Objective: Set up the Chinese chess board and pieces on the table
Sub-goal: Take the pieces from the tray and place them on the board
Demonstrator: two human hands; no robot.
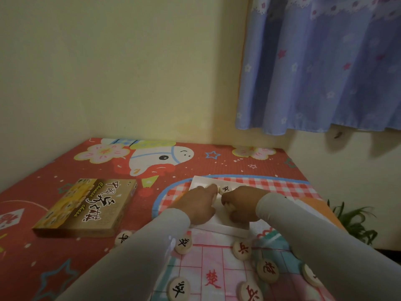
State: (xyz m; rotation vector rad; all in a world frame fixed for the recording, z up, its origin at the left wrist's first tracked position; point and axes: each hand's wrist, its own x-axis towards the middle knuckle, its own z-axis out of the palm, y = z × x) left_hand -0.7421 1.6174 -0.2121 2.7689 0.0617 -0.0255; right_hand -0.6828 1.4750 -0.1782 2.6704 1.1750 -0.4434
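Over the white tray, the left hand is seen part-curled, its grip unclear, the right hand clenched around pale pieces.

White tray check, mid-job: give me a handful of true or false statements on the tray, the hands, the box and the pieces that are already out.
1. Both hands are at the white tray. True: the left hand and the right hand are over it.
2. The tray is empty. False: at least one black-marked piece still lies in it.
3. The game box lies to the left of the tray. True.
4. The game box sits on the paper board. False: it lies on the red patterned mat, apart from the board.
5. Only red-marked pieces are out of the tray. False: a black-marked piece and a red-marked piece both lie near the board's far edge.
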